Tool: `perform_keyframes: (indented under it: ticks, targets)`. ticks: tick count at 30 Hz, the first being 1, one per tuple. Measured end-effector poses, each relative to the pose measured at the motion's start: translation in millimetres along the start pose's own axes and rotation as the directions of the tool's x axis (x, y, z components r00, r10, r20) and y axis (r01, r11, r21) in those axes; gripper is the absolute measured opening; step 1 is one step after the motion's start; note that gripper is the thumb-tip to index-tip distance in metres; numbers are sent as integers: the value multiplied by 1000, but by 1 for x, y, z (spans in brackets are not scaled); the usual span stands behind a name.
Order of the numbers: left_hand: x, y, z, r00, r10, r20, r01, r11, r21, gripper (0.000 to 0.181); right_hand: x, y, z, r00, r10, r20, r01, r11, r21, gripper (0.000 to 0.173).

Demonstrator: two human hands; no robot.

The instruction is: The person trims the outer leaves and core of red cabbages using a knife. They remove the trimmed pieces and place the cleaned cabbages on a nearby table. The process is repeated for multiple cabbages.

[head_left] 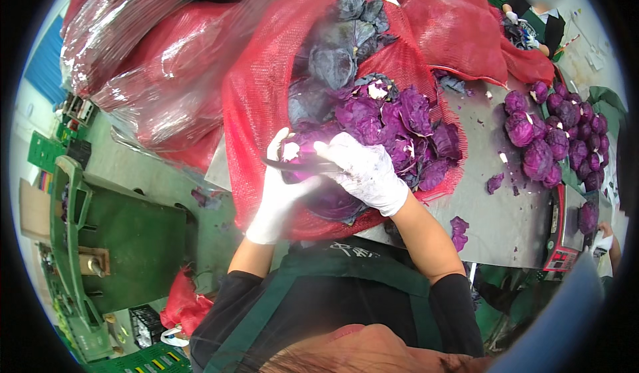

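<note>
My left hand [277, 193], in a white glove, holds a red cabbage [304, 145] whose pale cut stem faces up. My right hand [364, 173], also gloved, grips a knife [299, 165] with its dark blade across that cabbage. Both hands are over an opened red mesh sack [254, 98]. Inside the sack, dull whole red cabbages [332, 66] lie towards the far side, and loose purple cabbage leaves [367, 115] are heaped right of the held cabbage. The knife's handle is mostly hidden in my right hand.
Trimmed red cabbages [536, 158] are piled on the right beside a red scale [561, 253]. Leaf scraps lie on the metal table [484, 213]. Full red sacks [454, 23] stand behind, film-wrapped ones [174, 63] at left. A green wheeled bin [135, 233] stands lower left. A co-worker [539, 18] is at upper right.
</note>
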State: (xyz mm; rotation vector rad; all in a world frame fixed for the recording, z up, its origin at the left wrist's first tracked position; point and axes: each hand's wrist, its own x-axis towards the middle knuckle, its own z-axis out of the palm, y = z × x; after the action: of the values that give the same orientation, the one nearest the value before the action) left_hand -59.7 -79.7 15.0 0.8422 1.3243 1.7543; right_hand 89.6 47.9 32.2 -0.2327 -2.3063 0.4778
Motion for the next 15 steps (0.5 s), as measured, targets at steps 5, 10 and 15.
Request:
perform_keyframes:
  ticks: [5, 10, 15]
  targets:
    - [1, -15, -19, 1000, -4, 27, 1, 993, 118, 115, 19, -11, -57, 776, 624, 92, -359, 316, 878, 13]
    - [-2, -6, -16, 990, -52, 132, 64, 994, -91, 123, 17, 29, -60, 855, 513, 68, -478, 733, 484, 53]
    - [3, -6, -15, 946, 30, 322, -4, 997, -81, 119, 27, 18, -20, 889, 377, 260, -457, 766, 452, 38]
